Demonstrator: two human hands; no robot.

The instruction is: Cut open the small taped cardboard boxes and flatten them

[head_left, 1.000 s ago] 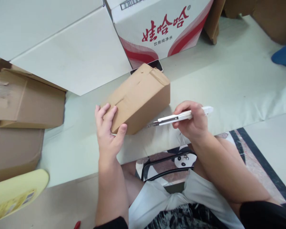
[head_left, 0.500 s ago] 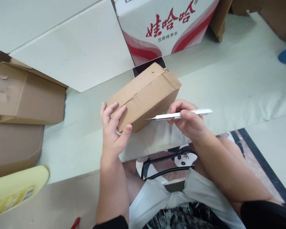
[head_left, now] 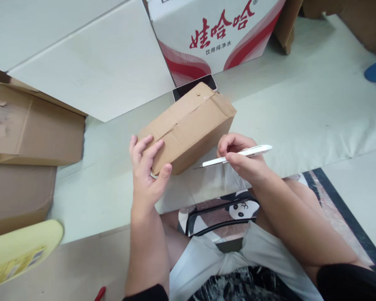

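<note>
Carton [head_left: 181, 31] reads "娃哈哈"; left hand [head_left: 146, 173] grips box [head_left: 191, 127], right hand [head_left: 246, 163] grips knife [head_left: 214, 161].

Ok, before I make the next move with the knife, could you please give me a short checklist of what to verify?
1. Knife held in the right hand: ok.
2. Carton steadied: ok, the left hand lies on its near-left end.
3. Blade pointing away from the left hand: not ok, it is out and points roughly toward the thumb.
4. Seam on top slit along its whole length: cannot tell; a narrow gap shows, but fingers cover one end.
5. Dark, pale-rimmed device well away from the carton: not ok, it sits close behind.
</note>
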